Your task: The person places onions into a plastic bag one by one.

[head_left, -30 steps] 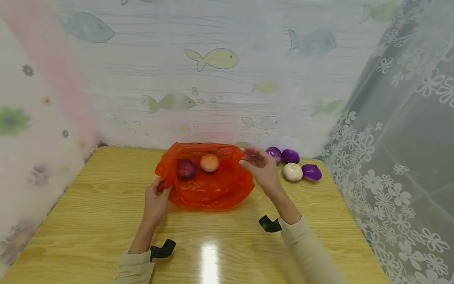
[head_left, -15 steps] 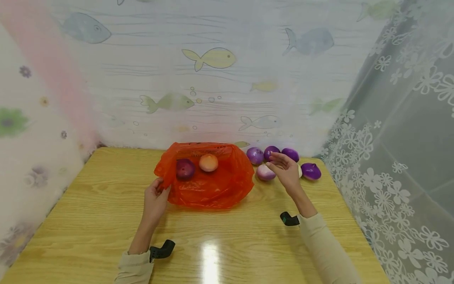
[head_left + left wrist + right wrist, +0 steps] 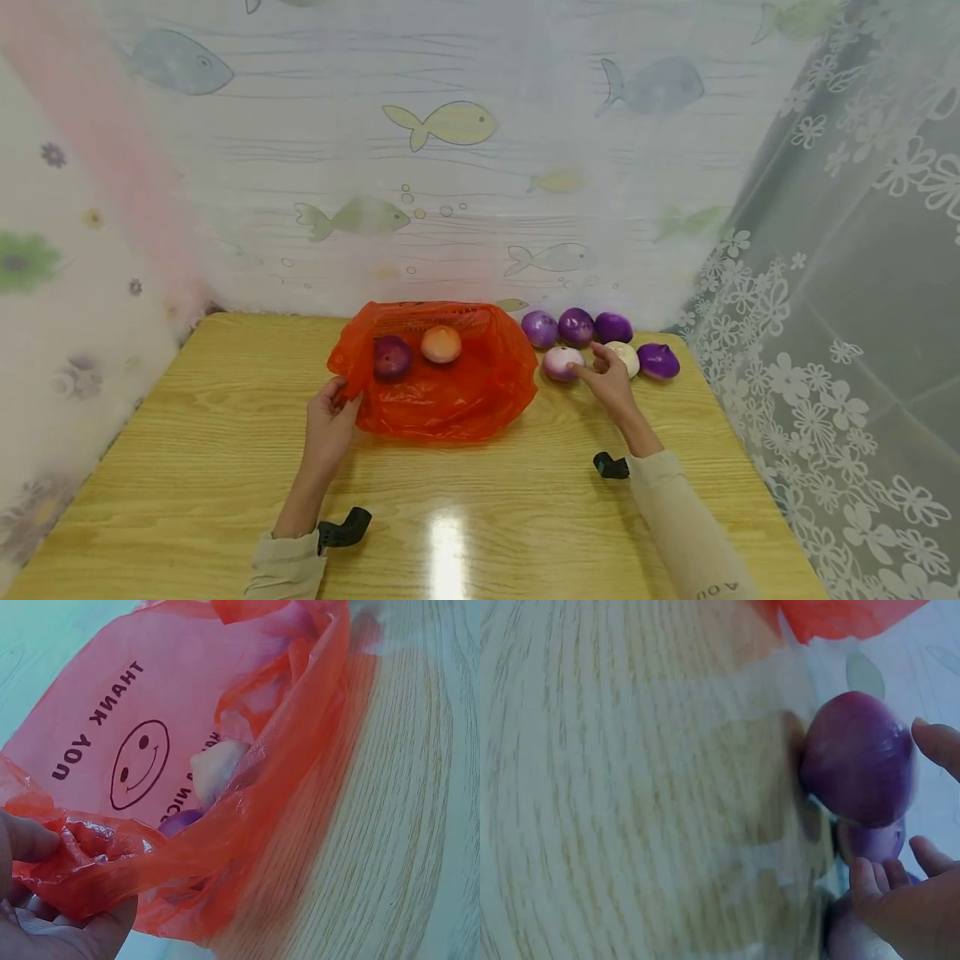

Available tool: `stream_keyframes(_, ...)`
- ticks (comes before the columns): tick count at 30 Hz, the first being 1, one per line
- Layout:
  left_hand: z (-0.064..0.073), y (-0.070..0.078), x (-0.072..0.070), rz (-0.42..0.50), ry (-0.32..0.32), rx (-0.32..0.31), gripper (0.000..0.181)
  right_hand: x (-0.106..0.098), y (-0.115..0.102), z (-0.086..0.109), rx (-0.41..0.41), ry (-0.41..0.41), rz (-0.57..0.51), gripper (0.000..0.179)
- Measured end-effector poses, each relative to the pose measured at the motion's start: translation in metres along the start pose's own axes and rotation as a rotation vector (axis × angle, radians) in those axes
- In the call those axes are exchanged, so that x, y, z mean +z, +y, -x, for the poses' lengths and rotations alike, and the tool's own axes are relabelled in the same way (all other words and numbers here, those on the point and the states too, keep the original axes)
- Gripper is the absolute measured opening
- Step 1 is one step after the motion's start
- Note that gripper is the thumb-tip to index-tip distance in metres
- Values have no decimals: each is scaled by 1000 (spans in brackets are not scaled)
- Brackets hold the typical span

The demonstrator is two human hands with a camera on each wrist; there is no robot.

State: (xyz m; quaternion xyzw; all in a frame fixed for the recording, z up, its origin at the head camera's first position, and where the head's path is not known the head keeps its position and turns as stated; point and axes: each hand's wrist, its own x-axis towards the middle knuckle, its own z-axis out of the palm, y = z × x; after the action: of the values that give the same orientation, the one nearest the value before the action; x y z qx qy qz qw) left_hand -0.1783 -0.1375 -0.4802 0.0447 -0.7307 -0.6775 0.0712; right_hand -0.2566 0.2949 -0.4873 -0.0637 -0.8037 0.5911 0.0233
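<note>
A red plastic bag (image 3: pixel 450 408) lies on its side, mouth toward me. My left hand (image 3: pixel 330 421) pinches its left rim; in the left wrist view, thumb and fingers (image 3: pixel 34 840) grip the crumpled film. Inside the bag sit a purple onion (image 3: pixel 392 358) and a pale onion (image 3: pixel 441 344). My right hand (image 3: pixel 611 387) is over the onions right of the bag, fingers parted and holding nothing. Its thumb is by a pale purple onion (image 3: pixel 561 364), and its fingers partly cover a white onion (image 3: pixel 622 357). A purple onion (image 3: pixel 859 759) is near the fingers in the right wrist view.
More purple onions stand along the back edge: one (image 3: pixel 539 329) beside the bag, another (image 3: pixel 576 327), and a third (image 3: pixel 613 327). A further one (image 3: pixel 659 362) lies farthest right. The wooden table (image 3: pixel 510 517) meets a fish-print curtain (image 3: pixel 450 167) behind.
My right hand has moved right, away from the bag's right rim, then lowered slightly among the onions. The left hand keeps its grip on the bag in the same place.
</note>
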Motion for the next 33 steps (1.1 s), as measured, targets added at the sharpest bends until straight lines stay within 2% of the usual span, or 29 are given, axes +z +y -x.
stream_keyframes(4,0,0,-1,0,10,8,30,4,4,-3,31,9,23,78)
stream_keyframes(9,0,0,-3,-3,23,18,29,9,6,-4,32,-64,36,78)
stream_keyframes(13,0,0,-2,1,35,24,27,11,9,-5,3,-104,60,73)
stream_keyframes(16,0,-1,-2,6,38,24,25,10,11,-6,-17,-81,87,69)
stream_keyframes(23,0,-1,-2,2,34,17,29,9,10,-6,-14,-48,64,67)
stream_keyframes(27,0,0,-2,0,36,17,29,10,-8,4,-7,-51,63,62)
stream_keyframes(30,-1,0,-2,2,36,17,29,10,-10,5,-6,-47,62,63)
stream_keyframes(33,-1,0,-2,2,31,14,29,11,4,-5,-7,-31,73,66)
